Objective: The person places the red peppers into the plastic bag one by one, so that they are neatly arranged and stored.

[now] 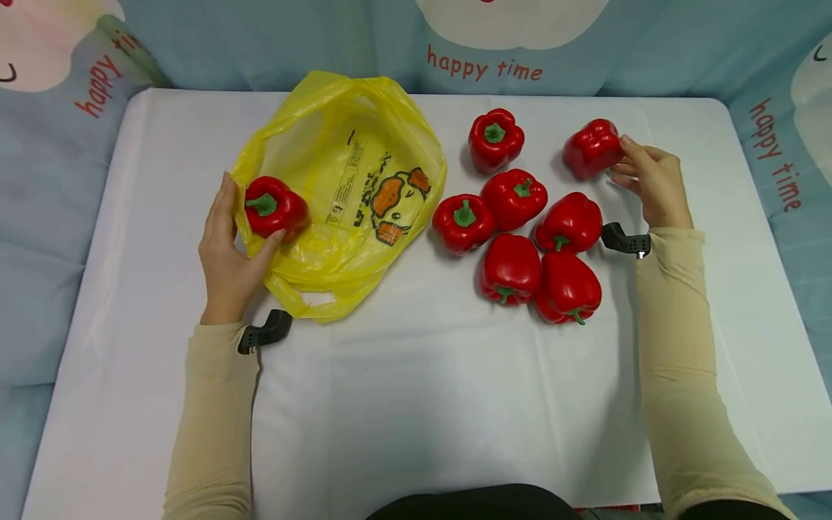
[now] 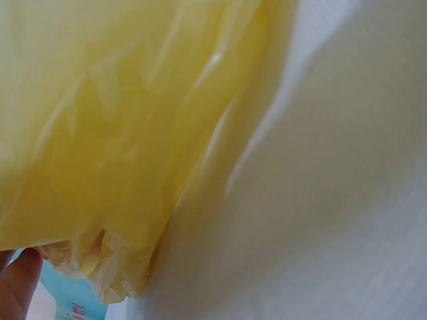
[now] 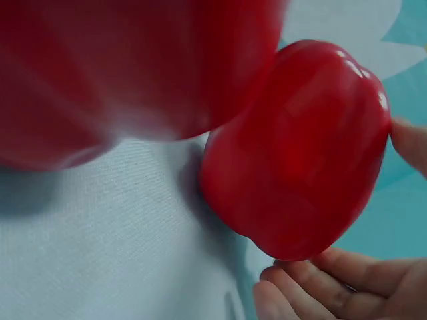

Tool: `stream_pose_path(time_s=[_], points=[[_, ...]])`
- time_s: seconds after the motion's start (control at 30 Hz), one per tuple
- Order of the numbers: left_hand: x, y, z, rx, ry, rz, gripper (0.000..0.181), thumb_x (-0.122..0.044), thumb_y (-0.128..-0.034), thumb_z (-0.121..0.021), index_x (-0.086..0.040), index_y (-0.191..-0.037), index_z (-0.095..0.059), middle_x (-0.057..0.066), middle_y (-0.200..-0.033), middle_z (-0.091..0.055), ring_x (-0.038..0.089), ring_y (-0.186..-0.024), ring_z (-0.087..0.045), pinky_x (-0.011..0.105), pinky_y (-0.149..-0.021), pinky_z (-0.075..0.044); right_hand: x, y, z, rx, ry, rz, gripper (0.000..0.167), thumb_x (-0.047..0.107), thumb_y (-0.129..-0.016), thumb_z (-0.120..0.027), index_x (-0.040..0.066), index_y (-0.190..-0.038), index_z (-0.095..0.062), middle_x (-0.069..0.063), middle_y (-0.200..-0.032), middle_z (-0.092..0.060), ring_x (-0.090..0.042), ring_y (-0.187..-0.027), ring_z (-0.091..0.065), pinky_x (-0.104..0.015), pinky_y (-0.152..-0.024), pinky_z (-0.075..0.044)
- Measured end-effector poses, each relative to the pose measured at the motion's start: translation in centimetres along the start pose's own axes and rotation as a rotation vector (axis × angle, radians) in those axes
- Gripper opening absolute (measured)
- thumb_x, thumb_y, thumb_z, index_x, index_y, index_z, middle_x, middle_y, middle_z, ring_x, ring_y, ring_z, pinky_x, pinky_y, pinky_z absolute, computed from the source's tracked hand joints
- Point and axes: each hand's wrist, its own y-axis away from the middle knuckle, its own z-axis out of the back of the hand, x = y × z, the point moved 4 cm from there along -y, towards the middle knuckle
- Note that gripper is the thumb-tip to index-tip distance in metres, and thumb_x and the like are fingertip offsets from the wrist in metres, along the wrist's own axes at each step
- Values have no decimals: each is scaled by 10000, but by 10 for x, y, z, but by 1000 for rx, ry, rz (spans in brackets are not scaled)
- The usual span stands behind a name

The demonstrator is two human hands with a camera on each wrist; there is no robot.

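A yellow plastic bag with a printed cartoon lies on the table, its mouth spread wide. One red bell pepper with a green stem sits within the bag's left side. My left hand grips the bag's left edge, the thumb next to that pepper. In the left wrist view the yellow bag fills much of the picture and hides most of the hand. At the right, my right hand holds another red bell pepper between thumb and fingers; the right wrist view shows this pepper close up.
Between bag and right hand, several red bell peppers form a loose cluster, and a single pepper stands behind them. A white cloth covers the table. Blue printed fabric hangs along the back and sides.
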Motion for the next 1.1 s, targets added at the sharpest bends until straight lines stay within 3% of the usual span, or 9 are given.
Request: stream_pose_path(time_s=[0.13,0.27,0.47,0.57,0.8,1.1], points=[[-4,0,0,2,0,1,760,45,-743,-741,37,-1410,-377,92,-1479,-368,158,-1351,-344,306,-1078,-332,1,2,-5,107,93,-19,429,253,-830,-721,24,-1151,-552,-5,-1031,-583,-126,-889,-557,-156,-688,-544],[-1,-1,0,0,-1,-7,754,32,-745,-744,42,-1406,-381,101,-1477,-371,173,-1350,-348,311,-1077,-333,1,4,-11,230,237,-51,659,225,-865,-678,-7,-1399,-368,6,-1166,-496,-109,-982,-505,-143,-747,-529],[3,0,0,4,9,-10,772,-2,-743,-763,5,-1417,-386,44,-1483,-368,151,-1350,-346,304,-1073,-338,-2,6,-14,319,524,-44,695,264,-891,-639,21,-1452,-309,24,-1208,-464,-105,-1022,-490,-153,-840,-493],[3,0,1,10,13,-17,774,-10,-750,-761,-11,-1426,-383,20,-1487,-359,147,-1353,-339,302,-1074,-337,-4,7,-15,337,587,-28,665,271,-879,-654,62,-1434,-354,32,-1190,-491,-109,-1023,-489,-194,-861,-475],[4,0,1,10,11,-32,767,-2,-761,-748,-13,-1431,-375,48,-1488,-358,150,-1358,-332,303,-1076,-334,-7,7,-16,349,495,48,443,142,-864,-674,177,-1246,-451,47,-1138,-544,-109,-1030,-515,-168,-818,-447],[4,0,1,5,12,-32,762,-40,-763,-755,-18,-1428,-384,3,-1485,-358,152,-1353,-340,302,-1074,-340,-5,9,-17,299,268,179,561,-88,-762,-706,137,-1212,-458,-13,-1183,-519,-142,-1044,-517,-113,-741,-507]])
